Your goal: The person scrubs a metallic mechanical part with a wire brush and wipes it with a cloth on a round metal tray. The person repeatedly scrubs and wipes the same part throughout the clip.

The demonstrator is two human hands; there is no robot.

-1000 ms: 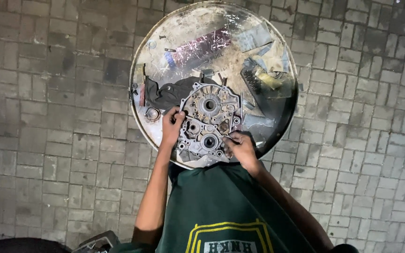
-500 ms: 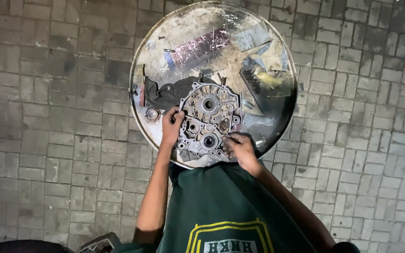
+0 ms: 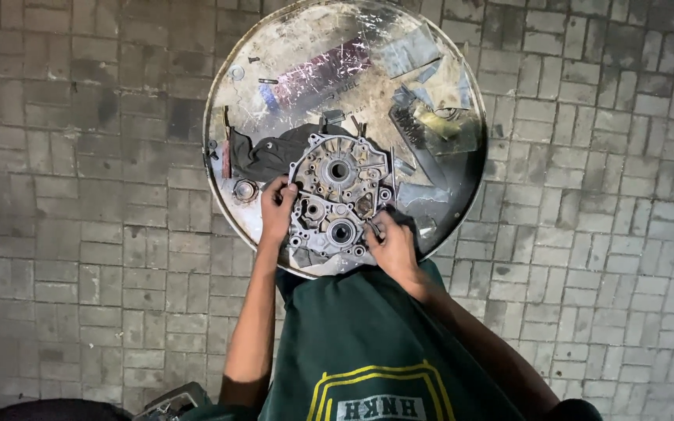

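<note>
Barely any motion since the earlier frames: both hands stay on the engine case half (image 3: pixel 338 201), framing nearly identical. Casing lies flat in the round metal tray (image 3: pixel 462 195) on the brick floor (image 3: pixel 79 195), near the tray's closest rim. Left hand (image 3: pixel 277 210) grips the casing's left edge, fingers curled over it. Right hand (image 3: pixel 391 248) is at the lower right edge, fingers pinched around something small and dark, can't tell what. Progress, as a judgement: casing looks stripped, bearing bores open, loose bits scattered in the tray: a dark rag (image 3: pixel 263 156), a round bearing-like part (image 3: pixel 245 189), metal scraps (image 3: pixel 407 54). Work at the edge looks unfinished.
</note>
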